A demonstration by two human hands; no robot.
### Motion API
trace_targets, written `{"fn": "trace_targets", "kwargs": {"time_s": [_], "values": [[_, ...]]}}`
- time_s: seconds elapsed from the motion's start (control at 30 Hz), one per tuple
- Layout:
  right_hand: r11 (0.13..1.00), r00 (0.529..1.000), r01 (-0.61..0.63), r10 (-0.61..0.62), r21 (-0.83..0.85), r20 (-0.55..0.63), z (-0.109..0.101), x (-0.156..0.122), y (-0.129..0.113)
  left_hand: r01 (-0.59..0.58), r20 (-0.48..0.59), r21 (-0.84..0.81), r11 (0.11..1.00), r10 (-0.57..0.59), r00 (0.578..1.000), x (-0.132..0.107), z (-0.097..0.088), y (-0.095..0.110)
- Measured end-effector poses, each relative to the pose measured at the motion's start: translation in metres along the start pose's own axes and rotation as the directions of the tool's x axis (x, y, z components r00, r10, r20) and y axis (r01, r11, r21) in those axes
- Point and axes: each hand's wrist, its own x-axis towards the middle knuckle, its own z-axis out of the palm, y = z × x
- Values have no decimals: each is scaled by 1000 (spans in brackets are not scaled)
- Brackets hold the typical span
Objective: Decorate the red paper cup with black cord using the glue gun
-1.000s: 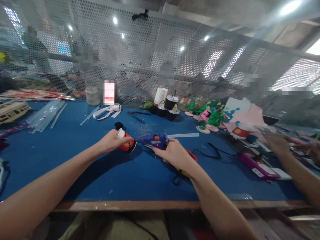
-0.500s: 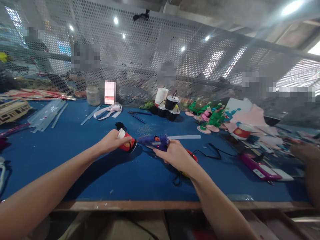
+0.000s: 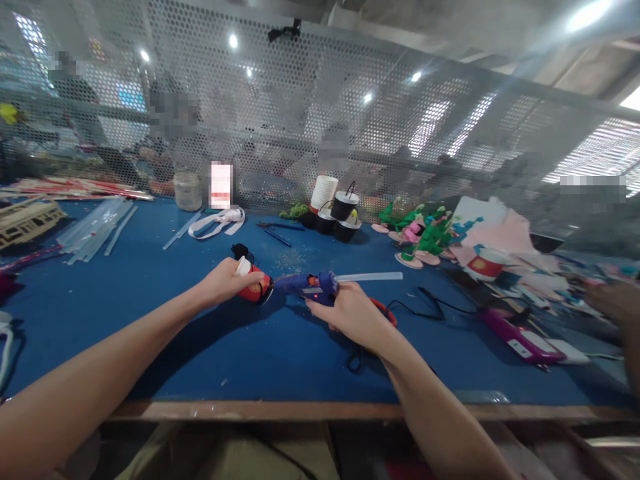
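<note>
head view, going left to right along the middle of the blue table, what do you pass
clear glue sticks → left hand → red cup → glue gun → right hand → black cord → purple tool

Bright overhead glare, hazy, edges fisheye-warped.

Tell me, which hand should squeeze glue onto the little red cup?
Right, most likely. The right hand grips the blue glue gun, with its nozzle aimed at the red cup. The left hand is busy holding that cup on its side.
</note>
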Motion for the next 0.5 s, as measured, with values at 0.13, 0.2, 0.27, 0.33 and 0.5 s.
{"fn": "trace_targets", "kwargs": {"time_s": [0.13,0.2,0.27,0.33,0.5], "values": [[1000,1000,10,-10,-18,-16,-1,1,0,-2,15,-6,1000,2,1000,1,1,-2],[999,999,14,-15,-32,-36,-1,1,0,-20,16,-11,1000,20,1000,1,1,-2],[999,999,23,-25,-39,-39,-1,1,-1,-35,14,-14,999,35,999,1,1,-3],[998,999,42,-43,-37,-33,-1,0,-2,-30,8,-12,999,31,1000,1,1,-3],[997,998,64,-65,-43,-18,0,-1,-3,2,-9,-4,1000,-2,1000,1,0,-4]]}}
